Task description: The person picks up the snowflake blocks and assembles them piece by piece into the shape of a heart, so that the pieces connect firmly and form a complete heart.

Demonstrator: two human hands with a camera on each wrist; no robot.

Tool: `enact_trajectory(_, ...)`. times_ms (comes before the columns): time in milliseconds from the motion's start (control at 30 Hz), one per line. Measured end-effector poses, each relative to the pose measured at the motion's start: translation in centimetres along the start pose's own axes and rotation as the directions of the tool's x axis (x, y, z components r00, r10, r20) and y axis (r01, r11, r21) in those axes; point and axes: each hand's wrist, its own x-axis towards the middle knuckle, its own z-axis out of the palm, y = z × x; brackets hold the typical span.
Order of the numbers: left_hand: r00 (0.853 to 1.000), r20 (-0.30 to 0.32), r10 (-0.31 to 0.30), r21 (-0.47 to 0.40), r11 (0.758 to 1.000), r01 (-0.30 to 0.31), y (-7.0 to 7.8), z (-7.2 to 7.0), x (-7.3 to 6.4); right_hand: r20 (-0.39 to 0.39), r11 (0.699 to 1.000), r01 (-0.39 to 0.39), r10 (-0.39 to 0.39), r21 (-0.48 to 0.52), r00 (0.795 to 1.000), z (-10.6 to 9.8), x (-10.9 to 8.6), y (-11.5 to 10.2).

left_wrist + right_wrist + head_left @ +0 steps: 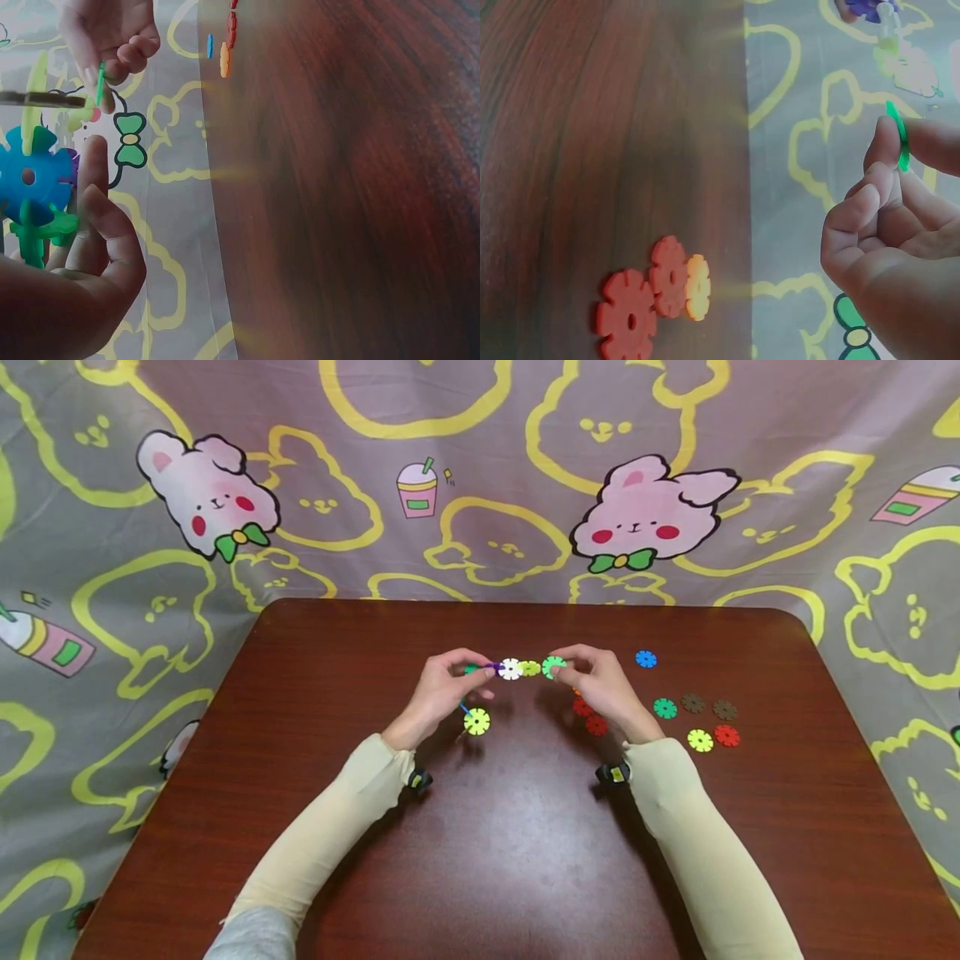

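My left hand (pixel 435 693) grips a joined cluster of notched, flower-shaped plastic discs. Its white disc (pixel 513 674) and yellow-green disc (pixel 529 668) stick out to the right, past a purple disc (pixel 497 668). A yellow disc (pixel 469 725) hangs below that hand. In the left wrist view a blue disc (pixel 49 184) and green pieces (pixel 31 244) of the cluster show beside the fingers. Between thumb and finger, my right hand (pixel 603 683) pinches a single green disc (pixel 904 154). This disc is close to the yellow-green one, seemingly apart from it.
Loose discs lie on the brown table (pixel 517 827) at the right: blue (pixel 651 659), green (pixel 660 713), two dark brown ones (pixel 693 697), yellow (pixel 695 746) and red (pixel 727 729). Red discs (pixel 619 322) and an orange disc (pixel 698 300) lie near my right hand. A patterned cloth (pixel 480 468) hangs behind.
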Motion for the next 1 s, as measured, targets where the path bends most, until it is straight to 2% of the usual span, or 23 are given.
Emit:
enact_trajectory(400, 1.0, -0.002, -0.001, 0.031, 1.0, 0.001, 0.16, -0.06, -0.14, 0.014, 0.999, 0.029, -0.028, -0.042, 1.0, -0.13, -0.48, -0.87)
enact_trajectory(667, 1.0, 0.002, 0.003, 0.036, 0.999, -0.003, 0.09, -0.07, -0.14, -0.012, 0.999, 0.041, -0.041, -0.03, 0.999, -0.05, -0.52, -0.89)
enact_trajectory(1000, 1.0, 0.004, 0.002, 0.035, 0.999, -0.002, 0.1, -0.09, -0.19, -0.001, 0.999, 0.043, -0.043, -0.02, 0.999, 0.03, -0.5, -0.57)
